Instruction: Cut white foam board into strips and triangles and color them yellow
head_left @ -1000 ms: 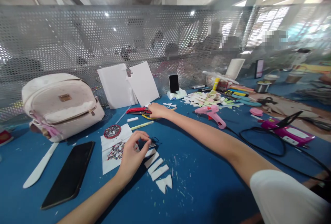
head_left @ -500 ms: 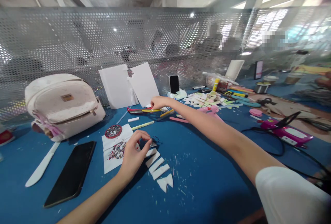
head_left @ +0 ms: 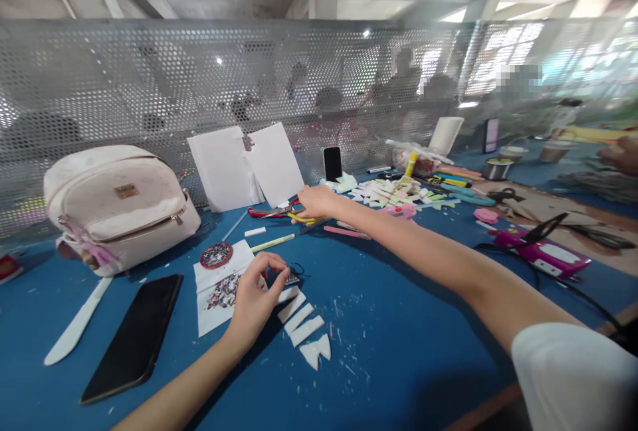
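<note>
Seemingly mid-job: white strips [head_left: 300, 319] are laid out on the bench [head_left: 399, 305]; beside them, the small corded piece [head_left: 292, 279] is apparently pinched in the left hand's [head_left: 256, 291] narrow grip, finishing probably left. Red-handled tool [head_left: 272, 213] is overlapped by the right hand [head_left: 318, 202]; grip there cannot be told.

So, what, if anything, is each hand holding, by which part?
Left hand seemingly pinches a small corded piece by its edge. Right hand is at coloured tools; hold unclear.
</note>
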### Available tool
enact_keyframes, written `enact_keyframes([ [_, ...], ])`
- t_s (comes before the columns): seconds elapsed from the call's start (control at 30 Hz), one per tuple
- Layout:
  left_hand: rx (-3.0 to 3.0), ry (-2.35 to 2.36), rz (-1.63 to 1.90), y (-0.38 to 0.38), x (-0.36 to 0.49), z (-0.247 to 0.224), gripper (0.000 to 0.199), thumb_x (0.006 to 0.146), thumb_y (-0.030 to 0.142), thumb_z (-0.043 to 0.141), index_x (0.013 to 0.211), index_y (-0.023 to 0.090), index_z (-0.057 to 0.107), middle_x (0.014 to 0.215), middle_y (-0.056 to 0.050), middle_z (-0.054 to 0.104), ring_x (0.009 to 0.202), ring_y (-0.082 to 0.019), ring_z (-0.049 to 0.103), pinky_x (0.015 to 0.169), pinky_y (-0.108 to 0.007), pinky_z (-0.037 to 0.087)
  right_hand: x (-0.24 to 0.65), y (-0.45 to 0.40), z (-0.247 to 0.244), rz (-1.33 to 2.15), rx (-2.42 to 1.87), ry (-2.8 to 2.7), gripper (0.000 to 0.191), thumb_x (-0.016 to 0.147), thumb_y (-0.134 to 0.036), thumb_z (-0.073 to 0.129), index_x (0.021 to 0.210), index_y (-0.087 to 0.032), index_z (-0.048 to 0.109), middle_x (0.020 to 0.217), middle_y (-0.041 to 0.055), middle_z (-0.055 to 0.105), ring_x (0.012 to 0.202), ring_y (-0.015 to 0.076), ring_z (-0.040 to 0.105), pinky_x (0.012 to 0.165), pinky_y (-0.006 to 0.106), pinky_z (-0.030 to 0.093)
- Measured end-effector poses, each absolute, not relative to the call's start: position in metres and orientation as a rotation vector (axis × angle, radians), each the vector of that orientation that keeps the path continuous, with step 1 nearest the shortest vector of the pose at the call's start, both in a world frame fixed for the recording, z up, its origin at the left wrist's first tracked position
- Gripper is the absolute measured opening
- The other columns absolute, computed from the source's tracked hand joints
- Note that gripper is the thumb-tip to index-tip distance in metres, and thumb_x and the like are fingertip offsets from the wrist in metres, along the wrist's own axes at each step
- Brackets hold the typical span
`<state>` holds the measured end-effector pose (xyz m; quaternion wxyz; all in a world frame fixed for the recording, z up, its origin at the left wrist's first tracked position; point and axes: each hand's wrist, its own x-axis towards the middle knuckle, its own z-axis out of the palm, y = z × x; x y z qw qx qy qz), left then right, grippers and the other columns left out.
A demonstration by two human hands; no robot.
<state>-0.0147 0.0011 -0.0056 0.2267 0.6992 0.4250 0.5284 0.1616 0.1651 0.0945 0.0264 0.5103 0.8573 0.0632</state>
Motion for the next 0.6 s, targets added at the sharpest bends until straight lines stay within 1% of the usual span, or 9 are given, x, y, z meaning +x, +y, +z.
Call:
enact_keyframes([
  [0.07, 1.908, 1.183, 1.461, 0.001, -0.015, -0.005, 0.013, 0.092, 0.029, 0.063, 0.082, 0.022, 0.061, 0.090, -0.003, 0.065, 0.086, -0.020, 0.060, 0.072, -0.030, 0.042, 0.169, 0.157, 0.092, 0.232, 1.613, 2.707, 0.067, 0.087, -0.064, 0.066, 0.117, -0.004, 0.067, 0.121, 0.0264, 0.066, 0.105, 0.0374, 0.067, 0.079, 0.037, 0.050],
  [0.13, 1.885, 1.195, 1.474, 0.001, -0.017, -0.005, 0.013, 0.093, 0.029, 0.063, 0.082, 0.021, 0.061, 0.090, -0.003, 0.065, 0.084, -0.020, 0.059, 0.071, -0.029, 0.041, 0.178, 0.146, 0.088, 0.247, 1.633, 2.781, 0.062, 0.094, -0.063, 0.056, 0.115, -0.006, 0.066, 0.116, 0.0231, 0.068, 0.099, 0.0333, 0.068, 0.074, 0.035, 0.048],
  [0.23, 1.852, 1.205, 1.500, 0.002, -0.018, -0.005, 0.014, 0.093, 0.030, 0.062, 0.082, 0.021, 0.062, 0.089, -0.003, 0.064, 0.081, -0.019, 0.058, 0.069, -0.029, 0.041, 0.198, 0.121, 0.078, 0.244, 1.638, 2.889, 0.055, 0.100, -0.062, 0.044, 0.103, -0.012, 0.067, 0.105, 0.0156, 0.070, 0.091, 0.0264, 0.067, 0.070, 0.032, 0.044],
  [0.3, 1.829, 1.207, 1.518, 0.003, -0.019, -0.005, 0.016, 0.094, 0.032, 0.062, 0.081, 0.021, 0.062, 0.087, -0.003, 0.064, 0.080, -0.019, 0.057, 0.068, -0.029, 0.041, 0.212, 0.101, 0.070, 0.210, 1.599, 2.972, 0.050, 0.100, -0.060, 0.045, 0.095, -0.016, 0.066, 0.097, 0.0103, 0.070, 0.084, 0.0213, 0.064, 0.069, 0.030, 0.042],
  [0.33, 1.817, 1.207, 1.529, 0.004, -0.019, -0.004, 0.017, 0.094, 0.032, 0.062, 0.081, 0.021, 0.062, 0.086, -0.003, 0.064, 0.080, -0.019, 0.057, 0.069, -0.029, 0.042, 0.219, 0.090, 0.065, 0.148, 1.546, 3.079, 0.047, 0.098, -0.059, 0.049, 0.093, -0.016, 0.065, 0.092, 0.0090, 0.070, 0.080, 0.0201, 0.063, 0.068, 0.030, 0.041],
  [0.37, 1.805, 1.205, 1.538, 0.004, -0.019, -0.004, 0.017, 0.094, 0.033, 0.062, 0.081, 0.021, 0.063, 0.086, -0.002, 0.064, 0.080, -0.019, 0.057, 0.069, -0.029, 0.042, 0.226, 0.080, 0.060, 0.094, 1.481, 3.172, 0.044, 0.097, -0.058, 0.052, 0.093, -0.016, 0.065, 0.089, 0.0079, 0.069, 0.079, 0.0194, 0.062, 0.068, 0.029, 0.041],
  [0.43, 1.782, 1.200, 1.548, 0.005, -0.020, -0.004, 0.017, 0.094, 0.033, 0.062, 0.081, 0.021, 0.063, 0.085, -0.002, 0.063, 0.081, -0.019, 0.057, 0.070, -0.029, 0.043, 0.238, 0.062, 0.052, 0.069, 1.348, 3.279, 0.042, 0.095, -0.056, 0.055, 0.098, -0.016, 0.066, 0.092, 0.0079, 0.068, 0.080, 0.0193, 0.062, 0.066, 0.029, 0.041],
  [0.5, 1.762, 1.196, 1.546, 0.005, -0.020, -0.005, 0.017, 0.094, 0.033, 0.063, 0.081, 0.021, 0.064, 0.086, -0.003, 0.064, 0.080, -0.019, 0.057, 0.069, -0.029, 0.043, 0.245, 0.051, 0.046, 0.169, 1.267, 3.295, 0.043, 0.094, -0.056, 0.056, 0.098, -0.015, 0.067, 0.097, 0.0105, 0.069, 0.081, 0.0204, 0.064, 0.063, 0.028, 0.040],
  [0.6, 1.744, 1.186, 1.539, 0.006, -0.021, -0.006, 0.015, 0.093, 0.032, 0.063, 0.084, 0.021, 0.067, 0.089, -0.003, 0.066, 0.081, -0.019, 0.058, 0.068, -0.029, 0.043, 0.249, 0.045, 0.041, 0.383, 1.198, 3.272, 0.045, 0.093, -0.058, 0.055, 0.092, -0.014, 0.067, 0.095, 0.0120, 0.069, 0.081, 0.0225, 0.066, 0.057, 0.028, 0.036],
])
